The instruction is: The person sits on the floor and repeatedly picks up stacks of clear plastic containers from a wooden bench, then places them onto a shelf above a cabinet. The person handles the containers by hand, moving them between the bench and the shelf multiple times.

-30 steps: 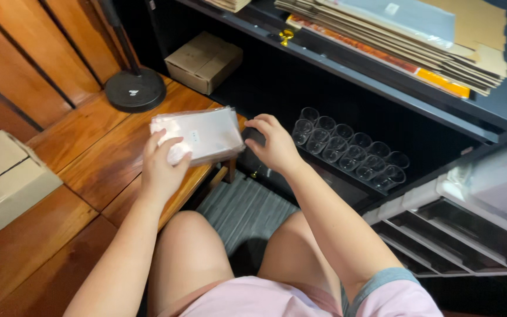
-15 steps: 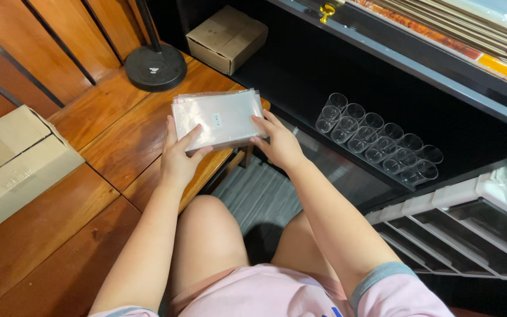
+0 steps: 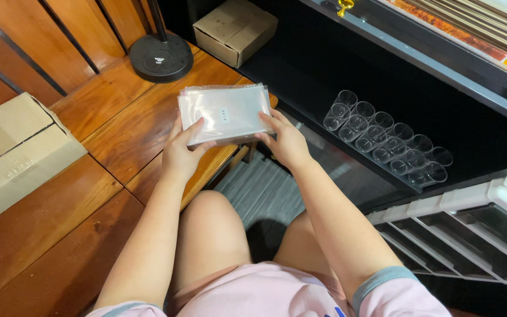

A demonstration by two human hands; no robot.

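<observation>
Fingers of the left hand [image 3: 184, 154] and right hand [image 3: 286, 141] are gripping opposite ends of a stack of clear plastic sleeves [image 3: 225, 113], holding it flat just above the edge of the wooden table [image 3: 118, 132]. Farther off, a cardboard box [image 3: 13, 154] is sitting at the left, a round black lamp base [image 3: 161, 57] beyond the stack, and rows of clear plastic cups [image 3: 385, 138] are lying on the dark shelf.

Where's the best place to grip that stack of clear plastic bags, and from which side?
Probably by the two short ends, one from each side. The stack of clear plastic bags is flat, thin and looks floppy and slippery, so a one-end pinch would likely let it sag or fan out. The left hand and right hand already do this: thumbs on top, fingers underneath, above the wooden table.
</observation>
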